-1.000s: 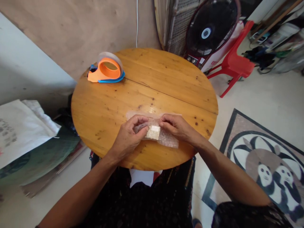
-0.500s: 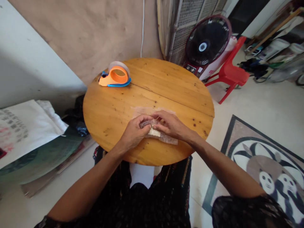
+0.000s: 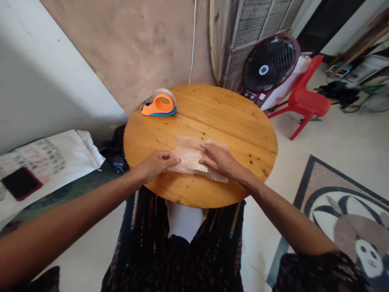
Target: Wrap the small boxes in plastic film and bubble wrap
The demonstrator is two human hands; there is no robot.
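A clear sheet of bubble wrap [image 3: 184, 162] is spread on the round wooden table [image 3: 225, 109]. Under or within its right part shows a small pale, cream-coloured piece [image 3: 200, 165], whose kind I cannot make out. My left hand [image 3: 156, 164] has its fingers curled, with thumb and forefinger pinching the wrap's left edge. Over the right part of the sheet rests my right hand [image 3: 220, 160], thumb and fingers apart, touching the wrap beside the pale piece. At the table's far left stands an orange and blue tape dispenser [image 3: 161, 103] with a roll of tape in it.
A red plastic chair [image 3: 310, 99] and a dark-faced round heater or fan [image 3: 270, 65] stand behind the table to the right. At left, a phone [image 3: 22, 183] lies on a white printed sack [image 3: 75, 152]. A panda-patterned floor panel [image 3: 343, 227] is at right.
My left hand has moved left, away from my right hand, drawing the bubble wrap's edge out flat. More of the sheet shows. The head view has shifted, bringing the phone into sight.
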